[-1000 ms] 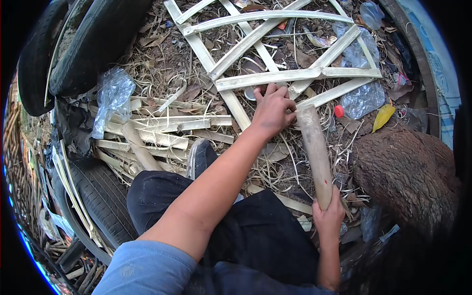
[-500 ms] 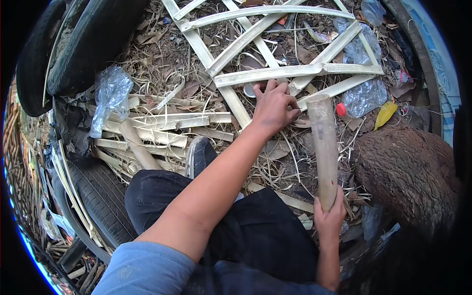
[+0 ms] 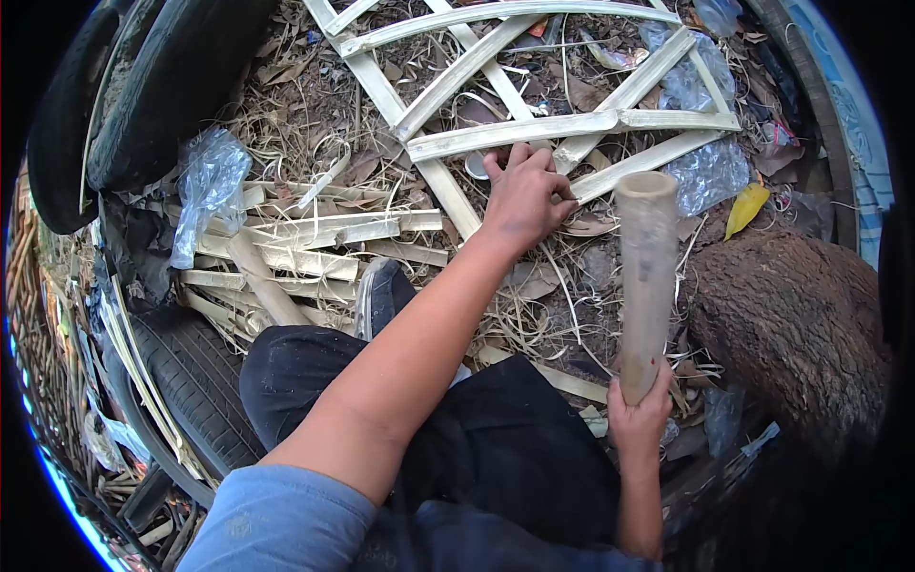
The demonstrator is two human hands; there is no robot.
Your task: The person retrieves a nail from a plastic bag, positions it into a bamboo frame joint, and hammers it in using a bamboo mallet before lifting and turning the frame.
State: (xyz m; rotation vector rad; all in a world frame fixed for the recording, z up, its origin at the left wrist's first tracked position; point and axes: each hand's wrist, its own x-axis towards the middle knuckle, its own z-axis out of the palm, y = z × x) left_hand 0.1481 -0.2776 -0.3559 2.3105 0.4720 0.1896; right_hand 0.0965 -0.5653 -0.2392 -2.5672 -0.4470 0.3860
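Note:
My left hand [image 3: 527,198] is at the lower strip of a pale bamboo lattice [image 3: 515,136], its fingers bent and pressed together beside the strip. What they pinch, if anything, is too small to make out. My right hand [image 3: 640,410] is wrapped round the lower end of a thick bamboo stick [image 3: 648,276], which is raised with its round end up, right of my left hand. A small white round lid [image 3: 477,166] lies by my left fingertips, under the strip's edge.
Split bamboo strips [image 3: 315,243] are piled left of my foot. A clear plastic bag [image 3: 212,186] lies beside black tyres [image 3: 181,86]. At the right are a rough log [image 3: 786,324], a yellow leaf [image 3: 745,210] and a crushed plastic bottle [image 3: 710,176].
The stick has swung upright and to the right, its top end now clear of the lattice and hiding the red cap. My left hand remains by the same strip. The view has shifted slightly.

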